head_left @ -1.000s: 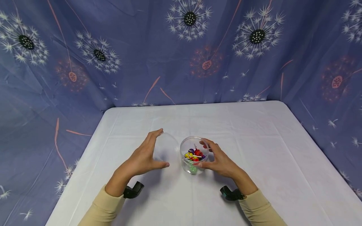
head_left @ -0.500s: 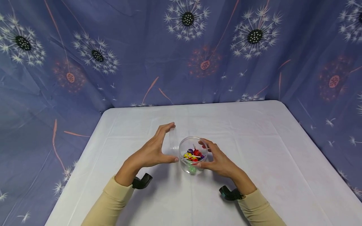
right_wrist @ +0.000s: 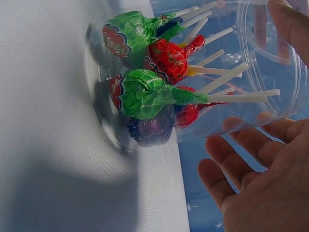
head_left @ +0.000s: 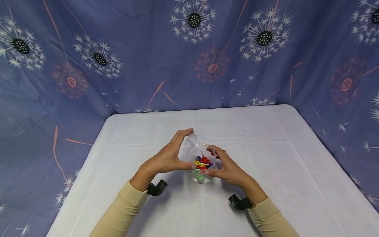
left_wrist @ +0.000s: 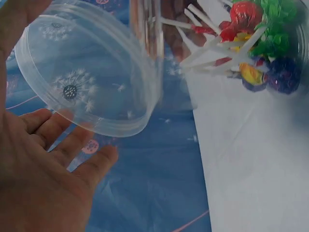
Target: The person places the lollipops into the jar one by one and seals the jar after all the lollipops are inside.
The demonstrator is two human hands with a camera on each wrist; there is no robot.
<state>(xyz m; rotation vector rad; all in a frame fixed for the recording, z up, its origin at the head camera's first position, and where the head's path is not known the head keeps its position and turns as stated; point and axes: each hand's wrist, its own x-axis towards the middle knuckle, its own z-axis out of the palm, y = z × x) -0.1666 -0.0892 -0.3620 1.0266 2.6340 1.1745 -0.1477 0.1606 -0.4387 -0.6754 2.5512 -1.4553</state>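
A clear round jar (head_left: 195,177) stands on the white table, with several lollipops (right_wrist: 145,94) in red, green and purple wrappers inside, their white sticks pointing up. My right hand (head_left: 229,169) grips the jar near its rim from the right, thumb in front and fingers behind. Between the thumb and fingertips of my left hand (head_left: 165,158) is a clear round lid (left_wrist: 91,72), held by its edge. The lid is tilted, and its right side is right at the left part of the jar's rim. In the left wrist view the lower fingers spread beneath the lid.
The white tablecloth (head_left: 251,131) spreads around the jar on all sides. Behind the table and along both its sides hangs a blue curtain (head_left: 142,65) with a dandelion print. A black wrist camera (head_left: 157,187) sits on the left wrist, another black camera (head_left: 240,202) on the right.
My left hand has moved right with the lid, from beside the jar to over its left rim, and the lid's tilt has changed. The right hand stays on the jar.
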